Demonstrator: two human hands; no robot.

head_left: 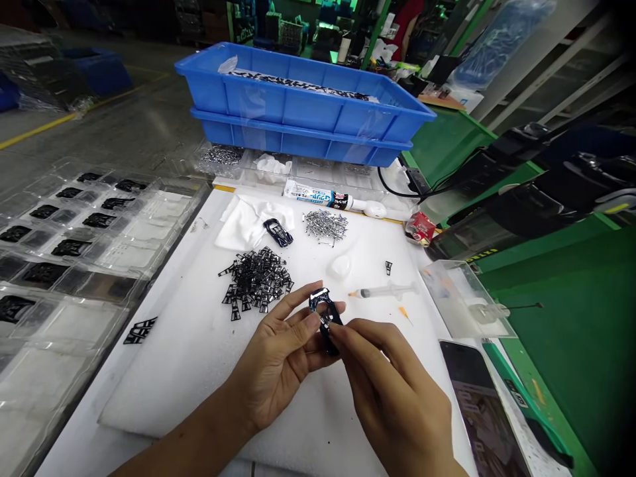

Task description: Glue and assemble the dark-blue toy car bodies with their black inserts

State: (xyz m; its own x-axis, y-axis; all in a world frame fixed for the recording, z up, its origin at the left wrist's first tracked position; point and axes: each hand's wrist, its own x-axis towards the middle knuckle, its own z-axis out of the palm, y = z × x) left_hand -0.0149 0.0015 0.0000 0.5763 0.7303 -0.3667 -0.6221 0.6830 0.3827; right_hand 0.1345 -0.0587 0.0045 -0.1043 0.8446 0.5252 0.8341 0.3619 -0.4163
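My left hand grips a small dark, glossy toy car body with an opening in its top. The fingers and thumb of my right hand are pinched together at the lower part of this body; whatever lies between the fingertips is hidden. A similar dark car body rests on a white cloth farther back. To the left of my hands lies a heap of small black plastic frames. Small shiny metal parts are piled behind, and a syringe with an orange tip lies beyond my right hand.
Stacked blue bins stand at the back. Clear trays with black parts line the left. A glue tube lies before the bins. At right are a clear box, a phone and a green-handled tool.
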